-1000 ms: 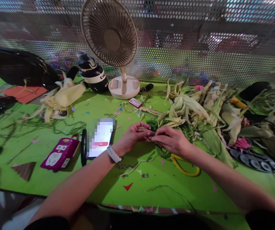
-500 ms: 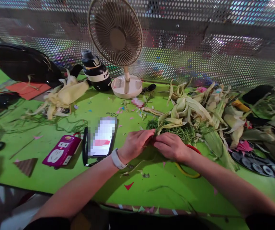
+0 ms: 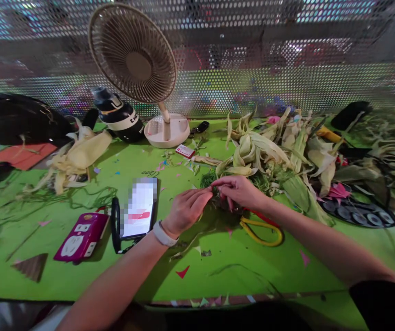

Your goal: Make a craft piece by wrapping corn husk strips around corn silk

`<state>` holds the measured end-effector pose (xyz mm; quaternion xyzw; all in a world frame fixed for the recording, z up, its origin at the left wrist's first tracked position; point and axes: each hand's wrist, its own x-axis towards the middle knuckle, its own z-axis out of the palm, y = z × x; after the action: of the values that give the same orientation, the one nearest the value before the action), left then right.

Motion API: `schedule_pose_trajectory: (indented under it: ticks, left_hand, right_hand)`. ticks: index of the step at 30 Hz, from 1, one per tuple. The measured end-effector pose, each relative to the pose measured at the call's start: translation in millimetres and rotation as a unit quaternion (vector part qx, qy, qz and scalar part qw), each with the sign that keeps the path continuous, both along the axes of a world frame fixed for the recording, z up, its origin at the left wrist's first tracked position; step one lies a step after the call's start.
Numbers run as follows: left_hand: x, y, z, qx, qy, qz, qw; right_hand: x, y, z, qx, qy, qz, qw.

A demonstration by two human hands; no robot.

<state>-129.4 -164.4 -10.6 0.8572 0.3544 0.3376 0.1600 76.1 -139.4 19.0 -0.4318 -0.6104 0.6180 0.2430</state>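
Observation:
My left hand (image 3: 189, 209), with a white band at the wrist, has its fingers pressed together, and its tips meet those of my right hand (image 3: 240, 191). The right hand pinches at the same spot with bent fingers. Whatever lies between the fingertips is too small or hidden to make out. Just behind the hands are a bundle of green string (image 3: 208, 178) and a heap of dried corn husks (image 3: 257, 149). Scissors (image 3: 262, 232) with yellow and red handles lie under the right wrist, their blades hidden.
Left of my left hand lie a lit phone (image 3: 140, 207) and a magenta power strip (image 3: 82, 236). A fan (image 3: 138, 64) and a dark bottle (image 3: 120, 117) stand at the back before a perforated metal screen (image 3: 225, 69). More husks (image 3: 83, 154) lie left; paper scraps dot the green table.
The view has swung so that the fan sits farther left. My right hand has lifted and its fingers have shifted at the left fingertips; more of the scissors' handles shows.

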Motion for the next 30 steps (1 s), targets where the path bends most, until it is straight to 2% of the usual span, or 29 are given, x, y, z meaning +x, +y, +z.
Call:
schedule_pose_trajectory:
  ticks: [6, 10, 13, 16, 18, 21, 23, 27, 30]
  left_hand:
    - [1, 0, 2.5, 0.054, 0.013, -0.01, 0.998]
    - [0, 0, 3.3, 0.027, 0.027, -0.002, 0.999]
    - [1, -1, 4.1, 0.05, 0.047, 0.015, 0.998]
    - [1, -2, 4.4, 0.078, 0.044, 0.019, 0.996]
    - [2, -2, 4.9, 0.083, 0.049, 0.017, 0.995]
    - [1, -1, 6.9, 0.086, 0.06, 0.012, 0.994]
    - [-1, 0, 8.5, 0.106, 0.062, 0.007, 0.992]
    - [-4, 2, 9.1, 0.128, 0.052, 0.005, 0.99]
    - [-1, 4, 9.8, 0.044, 0.03, 0.037, 0.998]
  right_hand:
    - [6, 4, 2.7, -0.062, 0.029, 0.07, 0.995]
    - [5, 4, -0.7, -0.067, 0.045, 0.054, 0.995]
    - [3, 4, -1.2, -0.05, 0.035, 0.02, 0.998]
    - [5, 3, 2.3, -0.001, 0.005, -0.003, 1.0]
    - [8, 3, 8.0, 0.066, -0.031, -0.004, 0.997]
    - [15, 2, 20.7, 0.199, -0.109, 0.024, 0.974]
    - [21, 1, 30.2, 0.238, -0.148, 0.051, 0.959]
    - [34, 3, 44.0, 0.189, -0.155, 0.089, 0.966]
    - [41, 8, 47.4, 0.141, -0.135, 0.127, 0.973]
